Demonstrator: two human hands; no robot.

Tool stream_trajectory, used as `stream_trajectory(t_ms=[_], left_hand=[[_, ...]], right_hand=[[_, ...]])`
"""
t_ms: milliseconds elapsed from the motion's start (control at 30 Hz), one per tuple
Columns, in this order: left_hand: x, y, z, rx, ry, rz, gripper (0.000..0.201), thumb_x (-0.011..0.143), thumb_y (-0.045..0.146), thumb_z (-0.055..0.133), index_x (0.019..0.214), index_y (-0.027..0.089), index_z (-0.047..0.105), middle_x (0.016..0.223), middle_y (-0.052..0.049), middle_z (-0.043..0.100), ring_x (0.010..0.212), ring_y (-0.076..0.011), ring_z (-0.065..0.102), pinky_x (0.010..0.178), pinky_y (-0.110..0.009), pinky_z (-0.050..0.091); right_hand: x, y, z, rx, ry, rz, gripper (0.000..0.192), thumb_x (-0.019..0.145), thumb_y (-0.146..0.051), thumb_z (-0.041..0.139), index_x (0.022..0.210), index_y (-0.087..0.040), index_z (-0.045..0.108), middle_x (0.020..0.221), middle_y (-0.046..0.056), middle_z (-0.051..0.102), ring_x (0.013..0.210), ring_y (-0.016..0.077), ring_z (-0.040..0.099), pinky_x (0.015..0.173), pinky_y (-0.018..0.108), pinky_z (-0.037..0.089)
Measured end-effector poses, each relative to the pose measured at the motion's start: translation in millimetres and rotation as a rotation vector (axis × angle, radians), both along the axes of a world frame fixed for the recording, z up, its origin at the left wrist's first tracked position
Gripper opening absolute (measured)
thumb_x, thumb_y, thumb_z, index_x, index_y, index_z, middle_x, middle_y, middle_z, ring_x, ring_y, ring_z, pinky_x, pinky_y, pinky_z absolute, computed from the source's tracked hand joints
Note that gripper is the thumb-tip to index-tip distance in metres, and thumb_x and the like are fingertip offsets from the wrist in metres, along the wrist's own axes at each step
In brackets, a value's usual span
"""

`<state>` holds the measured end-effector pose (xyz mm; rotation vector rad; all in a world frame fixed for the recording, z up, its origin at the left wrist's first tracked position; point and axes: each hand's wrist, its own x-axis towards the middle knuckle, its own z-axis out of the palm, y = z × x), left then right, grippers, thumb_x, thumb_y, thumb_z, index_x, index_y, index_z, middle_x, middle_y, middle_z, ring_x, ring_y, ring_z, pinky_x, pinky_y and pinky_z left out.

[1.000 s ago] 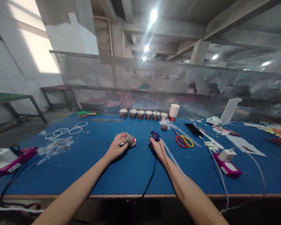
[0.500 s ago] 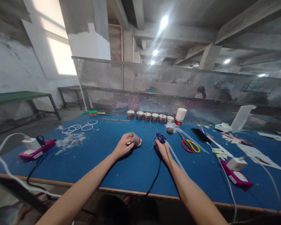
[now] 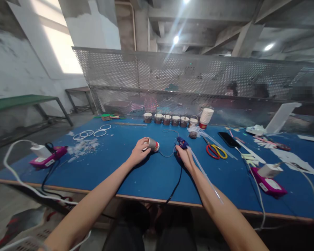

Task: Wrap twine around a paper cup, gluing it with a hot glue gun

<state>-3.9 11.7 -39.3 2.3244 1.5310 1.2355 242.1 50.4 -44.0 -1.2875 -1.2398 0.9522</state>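
Observation:
My left hand (image 3: 140, 152) is closed around a paper cup (image 3: 154, 145) that lies on its side, wrapped in grey cord with some red and white showing at its right end. A thin strand of cord (image 3: 167, 155) trails from the cup to the right across the table. In my right hand (image 3: 184, 156) is a blue hot glue gun (image 3: 182, 142), its nozzle pointing up and left, apart from the cup. A long clear glue stick (image 3: 204, 172) sticks out of its back over my forearm, and a black cable runs down to the table edge.
Several wrapped cups (image 3: 166, 120) line the back beside a stack of paper cups (image 3: 206, 118). Right of my hand lie scissors (image 3: 216, 152), a phone (image 3: 228, 139) and a power strip (image 3: 269, 181). White rings (image 3: 99, 133), glue scraps (image 3: 82, 149) and another power strip (image 3: 48, 157) are left.
The camera view has tilted down, so the table sits higher in the picture. Both hands keep their holds on the paper cup and the glue gun, with little movement over the table.

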Motion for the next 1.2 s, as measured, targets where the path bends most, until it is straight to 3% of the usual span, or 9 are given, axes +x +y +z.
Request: stream_trajectory(t_ms=[100, 300, 467, 733, 1033, 1200], left_hand=[[0, -4, 3.9, 0.002, 0.001, -0.013, 0.025, 0.082, 0.023, 0.052, 0.097, 0.021, 0.072, 0.122, -0.01, 0.062, 0.124, -0.0263, 0.05, 0.112, -0.047, 0.034], [7, -19, 8.5, -0.014, -0.009, -0.109, 0.024, 0.086, 0.024, 0.052, 0.098, 0.021, 0.072, 0.122, -0.009, 0.065, 0.119, -0.0244, 0.055, 0.106, -0.043, 0.043], [12, -28, 10.8, -0.054, -0.054, -0.16, 0.02, 0.087, 0.027, 0.054, 0.093, 0.021, 0.072, 0.12, -0.01, 0.066, 0.116, -0.0249, 0.057, 0.102, -0.045, 0.045], [20, -35, 17.2, -0.096, -0.092, -0.179, 0.018, 0.087, 0.028, 0.055, 0.084, 0.021, 0.072, 0.114, -0.009, 0.068, 0.113, -0.0241, 0.058, 0.101, -0.044, 0.045], [26, -38, 21.2, -0.173, -0.171, -0.21, 0.02, 0.086, 0.028, 0.055, 0.077, 0.019, 0.07, 0.112, -0.01, 0.069, 0.108, -0.0234, 0.06, 0.1, -0.043, 0.044], [26, -37, 26.2, -0.264, -0.248, -0.257, 0.018, 0.082, 0.028, 0.055, 0.076, 0.019, 0.07, 0.101, -0.009, 0.071, 0.106, -0.0238, 0.059, 0.101, -0.043, 0.043]], right_hand=[[-8, -11, 9.2, 0.051, 0.069, 0.021, 0.023, 0.064, -0.04, 0.063, 0.068, -0.017, 0.061, 0.049, -0.001, 0.056, 0.045, 0.0149, 0.053, 0.045, 0.025, 0.04], [-18, -36, 18.7, 0.199, 0.142, 0.112, 0.027, 0.067, -0.04, 0.066, 0.083, -0.018, 0.067, 0.081, 0.005, 0.069, 0.07, 0.018, 0.062, 0.065, 0.028, 0.048], [-23, -48, 17.2, 0.25, 0.118, 0.227, 0.017, 0.071, -0.035, 0.068, 0.077, -0.02, 0.064, 0.076, 0.002, 0.068, 0.07, 0.0181, 0.062, 0.07, 0.03, 0.049], [-30, -56, 16.4, 0.33, 0.009, 0.324, 0.013, 0.077, -0.032, 0.063, 0.079, -0.019, 0.059, 0.074, 0.002, 0.066, 0.065, 0.0165, 0.06, 0.064, 0.027, 0.047], [-29, -54, 13.7, 0.388, -0.085, 0.324, 0.014, 0.078, -0.033, 0.061, 0.078, -0.02, 0.057, 0.068, 0.001, 0.063, 0.06, 0.0161, 0.057, 0.06, 0.027, 0.045], [-30, -54, 16.3, 0.27, -0.034, 0.262, 0.02, 0.072, -0.039, 0.063, 0.072, -0.02, 0.057, 0.066, 0.001, 0.062, 0.06, 0.0162, 0.055, 0.061, 0.028, 0.045]])
